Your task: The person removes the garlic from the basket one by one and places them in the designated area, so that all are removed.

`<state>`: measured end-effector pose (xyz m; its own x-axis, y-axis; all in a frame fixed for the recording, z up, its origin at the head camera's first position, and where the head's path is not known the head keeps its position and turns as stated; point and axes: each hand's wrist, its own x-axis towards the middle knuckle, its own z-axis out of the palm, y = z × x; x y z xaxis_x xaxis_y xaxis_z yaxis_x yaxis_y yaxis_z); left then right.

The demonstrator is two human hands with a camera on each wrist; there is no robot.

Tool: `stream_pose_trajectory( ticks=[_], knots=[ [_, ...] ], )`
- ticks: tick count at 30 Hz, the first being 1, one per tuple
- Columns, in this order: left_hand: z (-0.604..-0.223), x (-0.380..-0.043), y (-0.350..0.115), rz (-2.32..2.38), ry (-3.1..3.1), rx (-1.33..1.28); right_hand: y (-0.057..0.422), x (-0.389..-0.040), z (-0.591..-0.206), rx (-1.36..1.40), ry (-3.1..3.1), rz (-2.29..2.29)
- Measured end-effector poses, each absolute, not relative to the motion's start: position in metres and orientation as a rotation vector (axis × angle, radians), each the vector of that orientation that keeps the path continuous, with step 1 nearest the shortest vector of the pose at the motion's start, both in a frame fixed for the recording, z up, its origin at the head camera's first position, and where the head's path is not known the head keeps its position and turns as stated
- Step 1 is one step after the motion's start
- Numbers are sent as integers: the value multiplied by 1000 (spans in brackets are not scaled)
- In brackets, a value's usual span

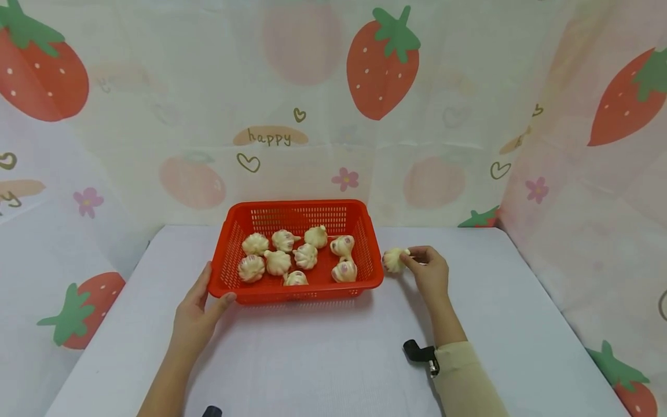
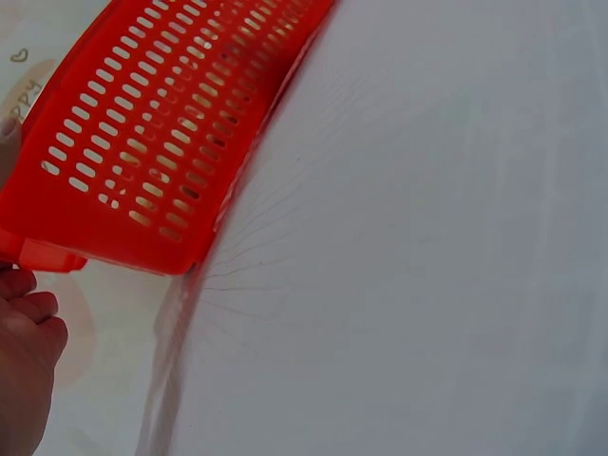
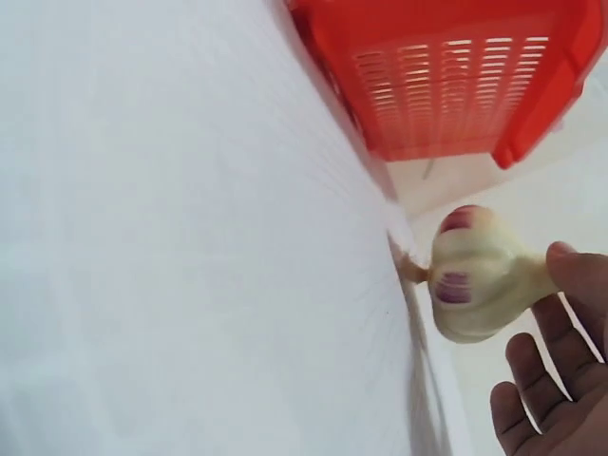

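Note:
A red plastic basket (image 1: 299,294) with slotted walls stands on the table, several white garlic bulbs (image 1: 278,262) lying loose inside. At its front left corner my left hand (image 1: 195,321) grips the rim, thumb on the front edge and fingers along the left side. In the left wrist view only part of that hand shows, at the left edge beside the basket (image 2: 114,228). Just outside the basket's right wall, my right hand (image 1: 431,272) pinches a garlic bulb (image 3: 472,275) by its stem between thumb and forefinger. Purple streaks mark this bulb.
A white cloth covers the table (image 1: 312,359). Behind it hangs a strawberry-printed curtain (image 1: 323,174), which also runs along both sides. A black wrist mount (image 1: 419,352) sits by the right sleeve (image 1: 466,376).

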<state>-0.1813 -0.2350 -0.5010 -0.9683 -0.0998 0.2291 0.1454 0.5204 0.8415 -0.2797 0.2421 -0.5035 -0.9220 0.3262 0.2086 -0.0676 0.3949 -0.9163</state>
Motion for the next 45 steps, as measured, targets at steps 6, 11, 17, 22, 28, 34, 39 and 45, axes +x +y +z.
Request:
stream_pose_trajectory(
  ticks=[6, 11, 17, 22, 28, 34, 39, 45],
  knots=[
    [-502, -183, -235, -1422, -2504, -50, 245, -280, -509, -246, -2318, 1526],
    [-502, -182, -235, -1418, -2503, -40, 247, -281, -510, -206, -2321, 1490],
    [-503, -183, -235, -1420, -2503, -41, 250, -281, -509, -149, -2336, 1407],
    [-504, -183, -235, -1414, -2497, -45, 253, -281, -507, -104, -2380, 1347],
    [-503, -182, -235, -1403, -2509, -31, 251, -279, -504, -115, -2424, 1256],
    [-500, -182, -235, -1407, -2510, -27, 249, -278, -502, -106, -2429, 1239],
    [-502, -183, -235, -1408, -2504, -35, 249, -278, -503, -89, -2454, 1227],
    [-504, -183, -236, -1418, -2492, -45, 249, -279, -503, -61, -2468, 1191]
  ],
)
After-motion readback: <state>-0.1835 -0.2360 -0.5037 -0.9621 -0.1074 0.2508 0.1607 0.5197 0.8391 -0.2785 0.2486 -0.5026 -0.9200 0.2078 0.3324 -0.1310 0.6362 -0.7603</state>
